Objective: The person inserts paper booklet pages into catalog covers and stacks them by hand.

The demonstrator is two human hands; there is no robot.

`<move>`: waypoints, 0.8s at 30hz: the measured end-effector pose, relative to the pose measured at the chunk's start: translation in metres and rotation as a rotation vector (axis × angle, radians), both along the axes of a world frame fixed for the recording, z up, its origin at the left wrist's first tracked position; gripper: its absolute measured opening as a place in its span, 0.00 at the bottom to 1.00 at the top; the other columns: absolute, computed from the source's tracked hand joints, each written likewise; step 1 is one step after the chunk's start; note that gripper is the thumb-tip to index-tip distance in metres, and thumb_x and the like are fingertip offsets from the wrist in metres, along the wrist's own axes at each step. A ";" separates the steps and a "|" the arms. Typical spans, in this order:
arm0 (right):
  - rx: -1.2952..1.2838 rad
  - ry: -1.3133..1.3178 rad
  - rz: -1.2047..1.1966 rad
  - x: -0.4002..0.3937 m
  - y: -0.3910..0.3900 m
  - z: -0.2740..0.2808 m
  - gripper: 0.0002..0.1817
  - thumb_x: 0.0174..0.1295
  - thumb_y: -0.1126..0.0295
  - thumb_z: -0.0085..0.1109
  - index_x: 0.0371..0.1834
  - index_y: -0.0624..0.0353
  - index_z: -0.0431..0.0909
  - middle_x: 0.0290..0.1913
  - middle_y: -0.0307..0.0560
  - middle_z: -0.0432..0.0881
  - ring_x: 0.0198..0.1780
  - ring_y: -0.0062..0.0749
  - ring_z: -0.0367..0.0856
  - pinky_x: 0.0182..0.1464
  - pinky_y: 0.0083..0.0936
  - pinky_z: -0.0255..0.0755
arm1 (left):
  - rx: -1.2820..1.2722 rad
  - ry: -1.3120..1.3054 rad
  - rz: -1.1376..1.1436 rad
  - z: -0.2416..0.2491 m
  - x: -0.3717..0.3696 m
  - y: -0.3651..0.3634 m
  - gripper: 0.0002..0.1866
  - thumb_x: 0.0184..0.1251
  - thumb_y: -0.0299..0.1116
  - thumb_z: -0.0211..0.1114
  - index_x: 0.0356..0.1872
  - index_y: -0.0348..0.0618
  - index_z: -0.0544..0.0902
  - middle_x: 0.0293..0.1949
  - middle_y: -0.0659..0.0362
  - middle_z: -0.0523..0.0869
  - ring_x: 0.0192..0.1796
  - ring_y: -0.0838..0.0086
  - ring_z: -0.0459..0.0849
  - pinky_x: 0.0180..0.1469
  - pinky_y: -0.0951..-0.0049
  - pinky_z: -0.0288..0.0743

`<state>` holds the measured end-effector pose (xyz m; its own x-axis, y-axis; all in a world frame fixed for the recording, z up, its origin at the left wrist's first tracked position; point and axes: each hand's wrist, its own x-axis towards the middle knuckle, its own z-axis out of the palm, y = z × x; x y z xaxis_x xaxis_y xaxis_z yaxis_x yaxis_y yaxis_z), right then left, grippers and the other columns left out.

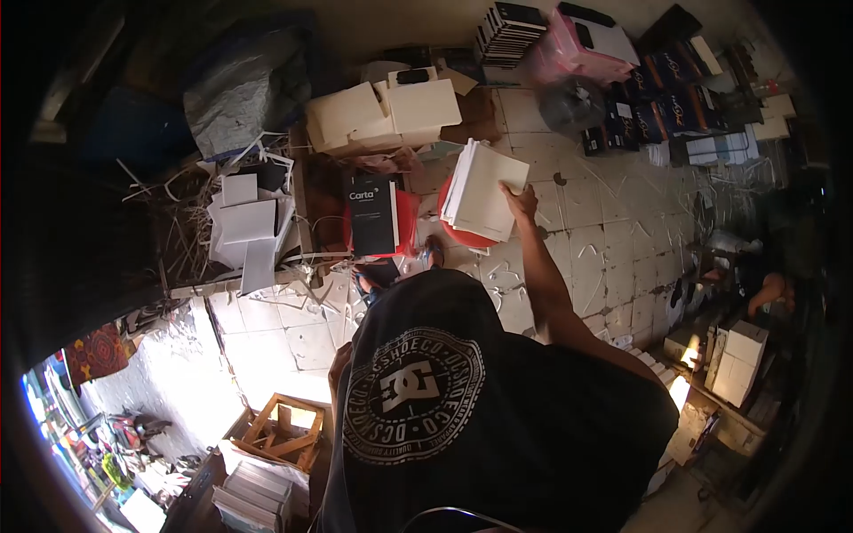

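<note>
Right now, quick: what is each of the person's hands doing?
Left hand: mostly hidden beside the black shirt; cannot tell if open or closed.
Right hand: holding the pale stack by its edge.

Left arm (pixel 338 366) mostly hidden by black shirt (pixel 524 400), left hand out of sight, small print (pixel 373 218) illegible

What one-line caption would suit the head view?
Right hand on a pale paper stack, red stool beneath, black book nearby.
</note>
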<state>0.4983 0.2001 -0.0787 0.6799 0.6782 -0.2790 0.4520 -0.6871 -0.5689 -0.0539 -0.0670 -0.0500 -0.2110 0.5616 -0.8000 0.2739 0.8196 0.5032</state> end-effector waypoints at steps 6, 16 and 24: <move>0.252 -0.570 0.105 -0.044 -0.001 0.044 0.39 0.48 0.48 0.73 0.54 0.67 0.72 0.48 0.58 0.78 0.51 0.53 0.77 0.55 0.44 0.71 | -0.111 0.090 -0.014 -0.012 -0.016 -0.057 0.28 0.70 0.54 0.57 0.43 0.32 0.84 0.30 0.50 0.88 0.35 0.68 0.87 0.37 0.69 0.79; 0.223 0.165 0.710 -0.288 0.026 -0.074 0.46 0.43 0.45 0.77 0.55 0.71 0.69 0.48 0.60 0.77 0.47 0.46 0.79 0.47 0.36 0.76 | -0.142 0.150 0.218 0.008 -0.089 -0.062 0.28 0.68 0.55 0.58 0.44 0.33 0.83 0.29 0.51 0.88 0.30 0.70 0.86 0.32 0.69 0.79; -0.023 0.429 0.736 -0.336 -0.043 -0.015 0.43 0.54 0.45 0.62 0.62 0.70 0.64 0.60 0.65 0.69 0.60 0.48 0.72 0.62 0.39 0.67 | 0.084 0.255 0.166 0.085 -0.139 0.020 0.29 0.70 0.56 0.55 0.48 0.35 0.81 0.32 0.54 0.88 0.32 0.70 0.86 0.36 0.69 0.79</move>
